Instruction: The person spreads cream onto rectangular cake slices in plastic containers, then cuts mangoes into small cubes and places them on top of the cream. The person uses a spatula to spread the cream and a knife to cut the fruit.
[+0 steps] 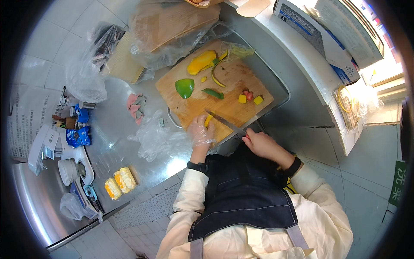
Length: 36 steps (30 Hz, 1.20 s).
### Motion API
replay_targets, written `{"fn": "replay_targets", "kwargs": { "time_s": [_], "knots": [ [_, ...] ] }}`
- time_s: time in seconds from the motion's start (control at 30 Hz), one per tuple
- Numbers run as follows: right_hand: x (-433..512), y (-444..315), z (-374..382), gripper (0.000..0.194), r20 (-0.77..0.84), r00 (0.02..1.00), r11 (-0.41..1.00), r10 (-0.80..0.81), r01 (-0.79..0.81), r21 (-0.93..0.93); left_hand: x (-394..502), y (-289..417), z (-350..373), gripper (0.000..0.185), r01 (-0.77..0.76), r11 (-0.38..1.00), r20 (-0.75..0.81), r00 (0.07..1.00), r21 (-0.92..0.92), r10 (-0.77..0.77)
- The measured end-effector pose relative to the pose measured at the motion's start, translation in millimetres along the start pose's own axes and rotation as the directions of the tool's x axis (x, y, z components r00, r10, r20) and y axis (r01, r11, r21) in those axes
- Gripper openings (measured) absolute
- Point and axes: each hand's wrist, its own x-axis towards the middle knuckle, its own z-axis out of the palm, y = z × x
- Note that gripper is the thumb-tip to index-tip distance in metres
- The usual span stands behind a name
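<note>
My left hand (201,132), in a clear plastic glove, holds a yellow strip of mango (209,119) against the near edge of a wooden cutting board (194,108). A knife (224,121) with a red handle is gripped in my bare right hand (262,144), its tip close to that strip. Farther up the board lie a peeled mango piece (201,63), a curved peel strip (214,76) and a green mango skin piece (184,88). A smaller green peel (213,93) rests mid-board. To the right sit yellow cubes (242,98) beside reddish pieces (249,96).
Crumpled plastic film (158,137) and a pink cloth (135,106) lie left of the board on the steel counter (113,129). Two cream-filled pastries (120,183) stand near its front edge. Bagged cardboard (174,26) borders the board's far side; glove boxes (317,39) occupy a right-hand ledge.
</note>
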Motion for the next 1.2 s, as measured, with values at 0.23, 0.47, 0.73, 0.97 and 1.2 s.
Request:
{"fn": "replay_targets", "kwargs": {
  "time_s": [0.23,0.47,0.73,0.97,1.2],
  "knots": [
    [-5,21,9,0.030,-0.283,0.942,0.953,-0.179,0.094,-0.289,-11,12,-18,0.028,0.085,0.995,-0.009,0.996,-0.058,-0.085],
    [-21,-4,9,0.028,-0.275,0.933,0.894,-0.233,0.094,-0.438,-6,6,-12,0.027,0.035,0.999,0.008,0.999,0.013,-0.035],
    [-7,1,17,0.028,-0.262,0.940,0.898,-0.219,0.089,-0.432,-7,5,-7,0.025,0.020,0.995,-0.065,0.998,-0.097,-0.027],
    [-9,0,17,0.028,-0.196,0.962,0.918,-0.189,0.102,-0.384,-15,6,-14,0.026,0.087,0.994,-0.007,0.996,-0.059,-0.088],
    [-5,-5,16,0.028,-0.201,0.955,0.915,-0.217,0.127,-0.384,-20,3,-15,0.024,0.128,0.982,-0.026,0.991,-0.138,-0.133]
  ]
}}
